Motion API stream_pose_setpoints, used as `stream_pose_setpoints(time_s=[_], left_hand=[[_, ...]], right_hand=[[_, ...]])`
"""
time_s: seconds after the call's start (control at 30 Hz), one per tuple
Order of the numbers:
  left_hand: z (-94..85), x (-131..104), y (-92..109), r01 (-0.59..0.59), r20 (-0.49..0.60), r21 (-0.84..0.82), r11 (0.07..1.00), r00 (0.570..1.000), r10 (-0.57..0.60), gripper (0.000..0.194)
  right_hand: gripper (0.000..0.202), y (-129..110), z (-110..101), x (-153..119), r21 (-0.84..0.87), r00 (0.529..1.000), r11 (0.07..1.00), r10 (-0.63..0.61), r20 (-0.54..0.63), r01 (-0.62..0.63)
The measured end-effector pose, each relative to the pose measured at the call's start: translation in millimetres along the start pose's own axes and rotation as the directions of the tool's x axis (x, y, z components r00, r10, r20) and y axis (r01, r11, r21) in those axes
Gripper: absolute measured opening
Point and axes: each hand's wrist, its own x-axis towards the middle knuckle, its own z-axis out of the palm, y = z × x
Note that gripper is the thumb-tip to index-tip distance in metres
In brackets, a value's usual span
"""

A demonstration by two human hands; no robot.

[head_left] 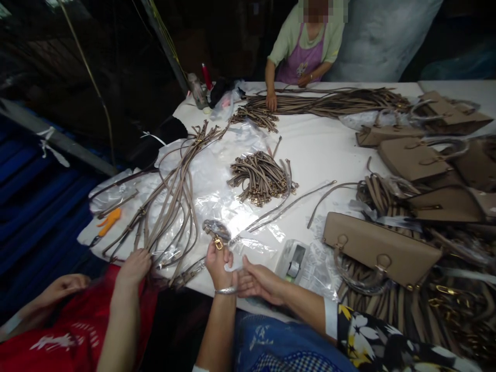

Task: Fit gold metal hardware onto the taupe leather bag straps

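Observation:
My left hand (219,267), with a silver bracelet at the wrist, is closed on a coiled brown strap (216,227) over the front of the table. The strap's gold clasp (218,243) shows just above the fingertips, and part of the coil looks wrapped in clear plastic. Beside my left wrist, my right hand (260,281) is open, its fingers stretched toward the other hand. I see nothing held in it. Clear plastic (258,250) lies on the table beyond both hands. Further off is a heap of short brown straps (260,178) with gold clasps.
Handbags (382,245) and bundled straps crowd the right side, near a tape dispenser (295,262). At left, a co-worker's hand (135,266) touches long straps (182,175) by an orange-handled tool (108,222). Across the white table (310,150), another person handles a long strap pile (329,103).

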Motion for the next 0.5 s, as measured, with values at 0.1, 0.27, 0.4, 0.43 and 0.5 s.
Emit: stream_pose_setpoints(time_s=[0.1, 0.27, 0.4, 0.43, 0.5], left_hand=[[3.2, -20.5, -2.8, 0.013, 0.053, 0.066, 0.998, 0.998, -0.017, 0.032], [-6.1, -20.7, 2.5, -0.09, -0.053, 0.172, 0.981, 0.994, 0.1, 0.032], [-17.6, -5.3, 10.5, -0.197, -0.146, 0.256, 0.946, 0.96, 0.239, 0.029], [-19.5, -3.3, 10.3, -0.219, -0.142, 0.297, 0.93, 0.952, 0.269, 0.028], [-22.6, -1.4, 7.4, -0.24, -0.11, 0.385, 0.891, 0.947, 0.303, 0.029]], right_hand=[[0.055, -8.7, 7.2, 3.5, 0.091, 0.999, 0.996, -0.015, -0.047, 0.019], [0.041, -12.2, -9.0, 5.9, 0.044, 0.991, 0.997, -0.054, -0.124, 0.06], [0.038, -5.5, -6.3, -13.0, -0.207, 0.997, 0.975, -0.079, -0.017, 0.074], [0.039, -5.0, -2.1, -19.5, -0.284, 0.995, 0.954, -0.094, 0.018, 0.095], [0.042, -8.3, 2.8, -27.8, -0.428, 0.989, 0.892, -0.121, 0.085, 0.146]])
